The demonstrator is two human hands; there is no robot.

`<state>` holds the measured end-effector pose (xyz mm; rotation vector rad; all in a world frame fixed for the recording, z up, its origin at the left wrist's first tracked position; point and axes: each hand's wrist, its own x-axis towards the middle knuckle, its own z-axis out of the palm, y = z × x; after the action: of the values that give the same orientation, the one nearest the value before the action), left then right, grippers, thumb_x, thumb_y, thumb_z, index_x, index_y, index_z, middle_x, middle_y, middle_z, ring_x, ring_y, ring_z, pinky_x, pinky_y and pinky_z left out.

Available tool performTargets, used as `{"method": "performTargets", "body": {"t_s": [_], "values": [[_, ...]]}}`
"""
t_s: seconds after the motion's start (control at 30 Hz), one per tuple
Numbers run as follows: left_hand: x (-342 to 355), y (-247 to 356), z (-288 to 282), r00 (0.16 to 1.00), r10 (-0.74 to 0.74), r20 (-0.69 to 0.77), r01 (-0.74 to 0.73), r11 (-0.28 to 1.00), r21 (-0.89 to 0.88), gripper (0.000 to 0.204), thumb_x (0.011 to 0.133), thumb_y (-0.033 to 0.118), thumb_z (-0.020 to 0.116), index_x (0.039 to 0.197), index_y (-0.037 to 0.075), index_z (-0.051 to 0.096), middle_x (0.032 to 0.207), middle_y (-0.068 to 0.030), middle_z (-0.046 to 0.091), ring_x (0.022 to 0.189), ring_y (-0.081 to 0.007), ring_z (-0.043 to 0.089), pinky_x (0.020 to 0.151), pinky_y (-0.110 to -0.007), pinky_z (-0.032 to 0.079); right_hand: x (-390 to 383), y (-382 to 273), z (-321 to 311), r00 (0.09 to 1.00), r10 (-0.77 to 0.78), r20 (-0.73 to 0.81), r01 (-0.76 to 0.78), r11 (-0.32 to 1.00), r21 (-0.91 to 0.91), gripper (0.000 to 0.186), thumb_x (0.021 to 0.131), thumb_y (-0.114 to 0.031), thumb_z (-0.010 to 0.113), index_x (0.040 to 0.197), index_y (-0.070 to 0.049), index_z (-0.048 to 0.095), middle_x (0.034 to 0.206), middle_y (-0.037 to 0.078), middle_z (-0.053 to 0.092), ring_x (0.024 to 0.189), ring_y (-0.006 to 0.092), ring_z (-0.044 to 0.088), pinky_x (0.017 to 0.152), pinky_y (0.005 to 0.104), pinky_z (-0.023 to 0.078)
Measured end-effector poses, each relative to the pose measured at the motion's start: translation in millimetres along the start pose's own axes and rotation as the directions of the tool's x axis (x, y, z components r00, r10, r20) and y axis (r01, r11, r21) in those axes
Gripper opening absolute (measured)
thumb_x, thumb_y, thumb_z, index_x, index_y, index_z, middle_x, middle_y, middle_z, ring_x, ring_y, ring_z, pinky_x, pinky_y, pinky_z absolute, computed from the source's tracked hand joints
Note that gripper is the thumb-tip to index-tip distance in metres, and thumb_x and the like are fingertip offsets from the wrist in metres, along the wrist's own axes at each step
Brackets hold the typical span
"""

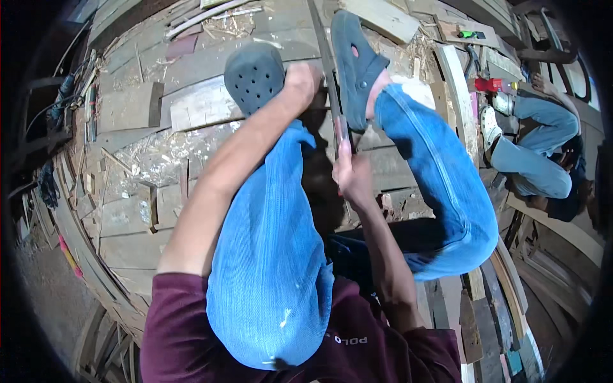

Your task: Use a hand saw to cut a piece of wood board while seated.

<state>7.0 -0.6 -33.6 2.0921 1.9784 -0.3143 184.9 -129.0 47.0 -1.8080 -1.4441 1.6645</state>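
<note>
A long, narrow dark strip [331, 89] runs lengthwise between my bent, jeans-clad legs [268, 242] and my dark perforated clogs [253, 76]. My left hand [300, 86] is closed beside the left clog, at the strip's edge; what its curled fingers grip is hidden. Lower down, my right hand [351, 172] is closed round a slim tool [342, 127] with a pale upper part and some red below, lying along the strip. I cannot make out what kind of tool it is. Wooden boards [134, 115] with scattered shavings lie under and around my feet.
Another person [536, 179] in grey-blue jeans and pale clogs sits at the right, beside a red bottle [491, 85] and a small green object [470, 34]. Offcuts, planks [456, 83] and dark cords [48, 185] lie around. The platform's curved edge [70, 249] is at the left.
</note>
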Motion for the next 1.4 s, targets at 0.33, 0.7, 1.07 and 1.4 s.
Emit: {"method": "performTargets", "body": {"t_s": [0.33,0.7,1.07,1.4], "values": [[-4,-9,-2,0.994,0.012,-0.105,-0.014,1.0,-0.02,0.012,0.07,0.012,0.057,0.074,0.014,0.068,0.076,-0.0087,0.066,0.071,-0.0223,0.066,0.06,-0.033,0.052,-54,4,-20,0.997,0.077,0.025,-0.078,0.996,0.032,0.057,0.094,-0.046,0.036,0.056,-0.004,0.049,0.047,0.002,0.045,0.039,0.0093,0.043,0.037,0.0247,0.033],[0,-14,2,1.0,0.013,-0.027,-0.015,0.998,-0.057,0.018,0.072,0.008,0.055,0.081,0.013,0.069,0.082,-0.0106,0.067,0.08,-0.0259,0.066,0.068,-0.034,0.053,-43,7,-16,0.999,0.001,0.035,0.004,0.988,-0.154,0.061,0.091,-0.051,0.037,0.058,-0.003,0.05,0.046,0.001,0.042,0.039,0.0096,0.042,0.036,0.0245,0.031],[2,-8,-8,1.0,-0.016,0.004,0.016,0.999,-0.034,0.016,0.074,0.009,0.058,0.084,0.012,0.07,0.088,-0.0107,0.067,0.083,-0.025,0.066,0.068,-0.034,0.054,-9,18,-3,0.993,-0.104,0.045,0.11,0.981,-0.159,0.056,0.093,-0.047,0.037,0.058,-0.005,0.047,0.048,0.0,0.041,0.041,0.0067,0.039,0.04,0.0238,0.03],[10,-17,4,1.0,-0.021,-0.007,0.02,0.994,-0.107,0.02,0.075,0.01,0.052,0.085,0.01,0.068,0.086,-0.0151,0.065,0.083,-0.0296,0.064,0.072,-0.039,0.052,-39,17,-27,0.98,0.157,0.124,-0.164,0.986,0.044,0.06,0.092,-0.052,0.036,0.061,-0.003,0.05,0.048,0.0,0.041,0.041,0.0073,0.037,0.038,0.0239,0.031]]}}
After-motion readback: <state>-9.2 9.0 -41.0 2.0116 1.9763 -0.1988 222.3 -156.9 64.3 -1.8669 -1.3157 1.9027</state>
